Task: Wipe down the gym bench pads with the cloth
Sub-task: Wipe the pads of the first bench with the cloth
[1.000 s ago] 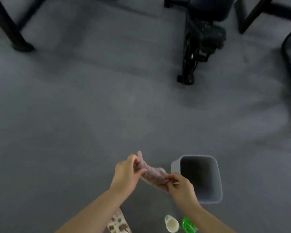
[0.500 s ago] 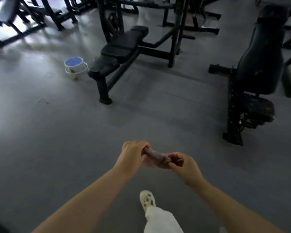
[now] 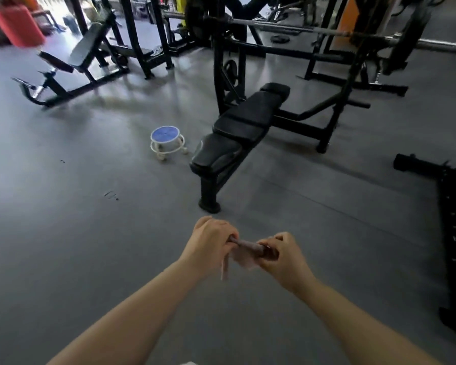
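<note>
A pinkish-brown cloth (image 3: 245, 252) is stretched and twisted between my two hands, low in the middle of the view. My left hand (image 3: 208, 241) grips its left end, and a loose corner hangs down below that hand. My right hand (image 3: 284, 255) grips its right end. Ahead stands a flat gym bench with black pads (image 3: 237, 127) on a black frame, its near end about a step beyond my hands. Neither hand touches the bench.
A small round stool with a blue top (image 3: 166, 140) stands left of the bench. An incline bench (image 3: 84, 51) is at the far left. A barbell (image 3: 327, 32) rests on the rack behind the bench. A black machine base (image 3: 453, 233) lies at the right.
The view has swung up from the floor, grey bin and bottles to the gym benches. The flat bench now sits nearer the centre. Both hands still hold the cloth, now twisted tighter.
</note>
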{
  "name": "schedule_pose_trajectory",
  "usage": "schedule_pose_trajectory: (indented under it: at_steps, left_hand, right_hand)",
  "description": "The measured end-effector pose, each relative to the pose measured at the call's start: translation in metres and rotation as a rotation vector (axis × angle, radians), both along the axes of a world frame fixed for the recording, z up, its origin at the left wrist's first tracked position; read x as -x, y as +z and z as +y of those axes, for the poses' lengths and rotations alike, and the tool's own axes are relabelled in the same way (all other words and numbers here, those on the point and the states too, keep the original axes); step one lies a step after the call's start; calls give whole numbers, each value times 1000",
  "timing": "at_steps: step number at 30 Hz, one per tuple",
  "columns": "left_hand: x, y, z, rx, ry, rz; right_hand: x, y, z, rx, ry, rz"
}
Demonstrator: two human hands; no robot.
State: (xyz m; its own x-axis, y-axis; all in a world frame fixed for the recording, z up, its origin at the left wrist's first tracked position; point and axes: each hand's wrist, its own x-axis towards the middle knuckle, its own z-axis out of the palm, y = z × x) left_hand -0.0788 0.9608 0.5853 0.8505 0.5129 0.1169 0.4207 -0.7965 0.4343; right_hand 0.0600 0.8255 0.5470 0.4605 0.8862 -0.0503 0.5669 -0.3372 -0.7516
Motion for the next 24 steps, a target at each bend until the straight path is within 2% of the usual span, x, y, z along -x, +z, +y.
schedule_pose_trajectory:
  at_steps: [5,14,24]
  left_hand:
    - [-11,-9,150,25,39,-84]
    - [-42,-9,438,73,-118,-54]
    - [-135,-17,670,89,-206,15]
  right_hand:
    - [-16,-6,148,-28,-49,-80]
    - [-22,-9,405,27,-235,-67]
    - [-96,-23,621,59,-363,-51]
